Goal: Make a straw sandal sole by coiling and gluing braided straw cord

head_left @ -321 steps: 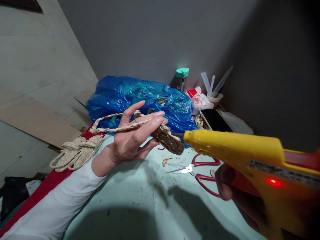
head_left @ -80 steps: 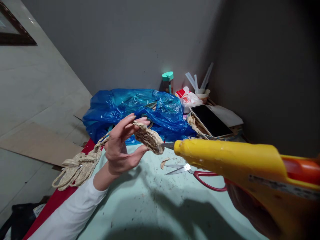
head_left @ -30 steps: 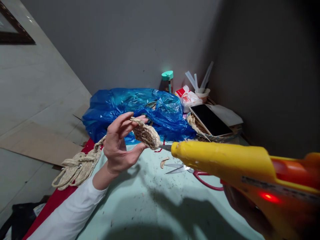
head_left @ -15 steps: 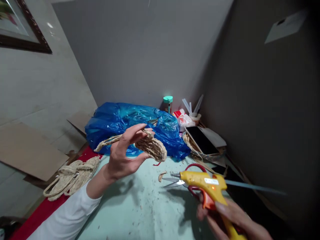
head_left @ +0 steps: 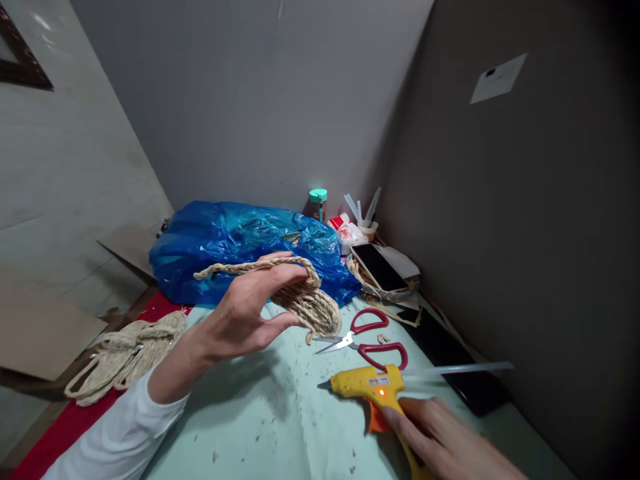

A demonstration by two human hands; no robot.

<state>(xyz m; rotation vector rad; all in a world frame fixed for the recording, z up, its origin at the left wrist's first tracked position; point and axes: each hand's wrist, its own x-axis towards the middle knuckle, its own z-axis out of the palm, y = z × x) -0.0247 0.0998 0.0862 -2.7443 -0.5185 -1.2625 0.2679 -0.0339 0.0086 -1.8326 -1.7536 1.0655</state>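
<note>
**Left hand holds a braided coil near the scissors; right hand is on a glue gun**

Nearest to the viewer, on the near side of the scissors [head_left: 350, 339], the right hand [head_left: 440, 430] is closed around the handle of a yellow glue gun [head_left: 367, 381]. Its nozzle points to the left, apart from the coil, and a small orange light glows on its side. A translucent glue stick [head_left: 460, 368] comes out of its rear. I cannot tell if the gun also rests on the bench [head_left: 260, 427].

The left hand [head_left: 250, 308] is half open, in a curved shape, to the left of the scissors. Between its thumb below and its fingers above it holds a coil of braided cord [head_left: 315, 308], raised over the bench beside the scissor blades. One end of the braid runs leftward over the fingers.

The scissors lie with their blades slightly apart, and these point to the left. Well to the left of them, a tied bundle of cord [head_left: 133, 350] lies on red cloth [head_left: 55, 420].

Farther than the scissors, a phone [head_left: 380, 267] rests tilted on a shallow basket [head_left: 413, 293]. Beyond the scissors and to the left spreads a blue plastic bag [head_left: 240, 247]. Behind everything, close to the wall [head_left: 250, 120], stand a jar with a turquoise lid [head_left: 318, 196] and a cup [head_left: 369, 232] with translucent sticks.
</note>
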